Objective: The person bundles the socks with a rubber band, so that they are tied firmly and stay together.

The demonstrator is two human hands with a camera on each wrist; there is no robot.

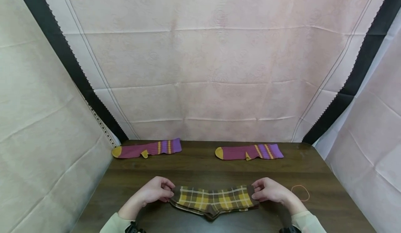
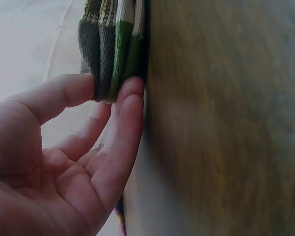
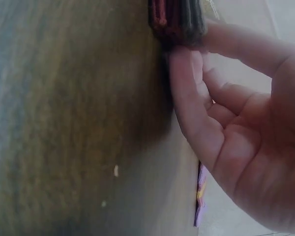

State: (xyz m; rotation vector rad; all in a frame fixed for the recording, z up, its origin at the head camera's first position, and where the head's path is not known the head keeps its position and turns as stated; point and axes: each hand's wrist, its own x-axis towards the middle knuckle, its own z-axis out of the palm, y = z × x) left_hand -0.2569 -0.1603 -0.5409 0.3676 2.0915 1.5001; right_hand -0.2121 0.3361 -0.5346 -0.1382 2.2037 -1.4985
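Observation:
A stack of plaid socks (image 1: 216, 199), yellow, brown and white on top, lies across the near part of the table. My left hand (image 1: 156, 191) pinches its left end between thumb and fingers. The right end is pinched by my right hand (image 1: 272, 192). From the left wrist, the layered sock ends (image 2: 120, 54) show dark grey and green knit. Dark red and grey layers of the sock stack (image 3: 174, 19) appear in the right wrist view. The stack's middle dips to a dark point toward me.
Two maroon socks with purple striped cuffs and yellow toes lie at the back of the brown table (image 1: 200, 172): a left sock (image 1: 134, 151) and a right sock (image 1: 235, 153). A thin pinkish band (image 1: 308, 194) rests beside my right wrist. Pale cloth walls (image 1: 219, 59) surround the table.

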